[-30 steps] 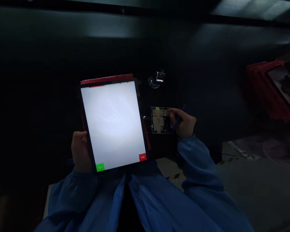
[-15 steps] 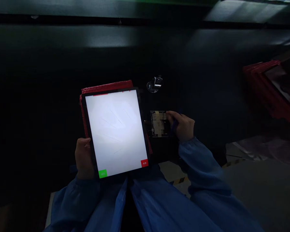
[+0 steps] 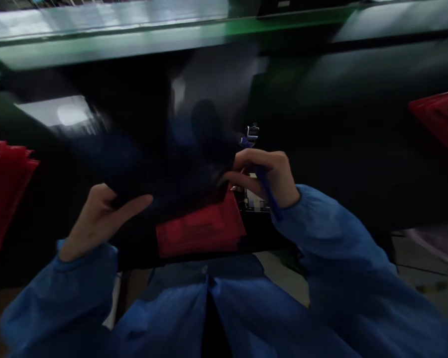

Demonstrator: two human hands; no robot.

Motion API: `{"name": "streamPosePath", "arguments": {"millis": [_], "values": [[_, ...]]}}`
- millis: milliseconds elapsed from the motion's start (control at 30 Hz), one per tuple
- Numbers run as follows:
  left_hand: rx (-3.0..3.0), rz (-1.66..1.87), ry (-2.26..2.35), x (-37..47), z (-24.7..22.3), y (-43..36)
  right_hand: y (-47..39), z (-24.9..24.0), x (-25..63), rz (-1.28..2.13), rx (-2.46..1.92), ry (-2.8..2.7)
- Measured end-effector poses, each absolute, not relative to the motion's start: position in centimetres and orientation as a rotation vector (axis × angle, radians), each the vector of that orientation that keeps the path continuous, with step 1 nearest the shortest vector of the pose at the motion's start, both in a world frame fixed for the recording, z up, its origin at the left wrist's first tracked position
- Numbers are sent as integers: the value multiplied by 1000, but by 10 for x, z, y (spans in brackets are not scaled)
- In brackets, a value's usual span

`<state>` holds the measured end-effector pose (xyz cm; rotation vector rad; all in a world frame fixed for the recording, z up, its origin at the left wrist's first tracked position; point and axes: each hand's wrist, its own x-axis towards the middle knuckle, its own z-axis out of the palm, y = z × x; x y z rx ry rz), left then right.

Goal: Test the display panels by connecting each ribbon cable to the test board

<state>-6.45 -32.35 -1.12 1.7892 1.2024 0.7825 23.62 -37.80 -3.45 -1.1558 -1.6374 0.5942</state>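
While left grip (image 3: pixel 96 221) and right grip (image 3: pixel 278 174) hold it, the panel (image 3: pixel 164 134) looks glossy black.

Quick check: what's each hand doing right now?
Left hand: closed on the lower edge of a dark panel.
Right hand: closed at the panel's lower right corner, also holding a blue stick.

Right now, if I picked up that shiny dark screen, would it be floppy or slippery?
The shiny dark screen is probably stiff: it juts from the left hand and right hand without visible sagging. Its mirror-like reflections suggest a smooth, slippery face, maybe breakable like glass.
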Motion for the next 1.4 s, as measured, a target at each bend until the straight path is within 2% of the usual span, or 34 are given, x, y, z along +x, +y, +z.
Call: {"name": "streamPosePath", "arguments": {"millis": [133,267,367,467,533,700,800,1400], "values": [[2455,484,934,-71,-11,-308,-365,-55,247,214,-1155,-1889],[2887,91,1064,-69,-45,-307,-366,-90,260,129,-1205,-2140],[2918,-120,1154,-71,-56,-306,-371,-102,269,65,-1291,-2067],[2787,205,1218,-61,-46,-303,-370,-97,270,-14,-1355,-1801],[2624,457,1143,-41,-38,-304,-364,-90,266,89,-1346,-1701],[2127,568,867,26,-41,-312,-356,-81,259,830,-1070,-1585],[1865,520,735,49,-50,-317,-363,-80,261,1093,-976,-1557],[1653,448,915,48,-60,-323,-378,-84,245,989,-1104,-1619]]}}
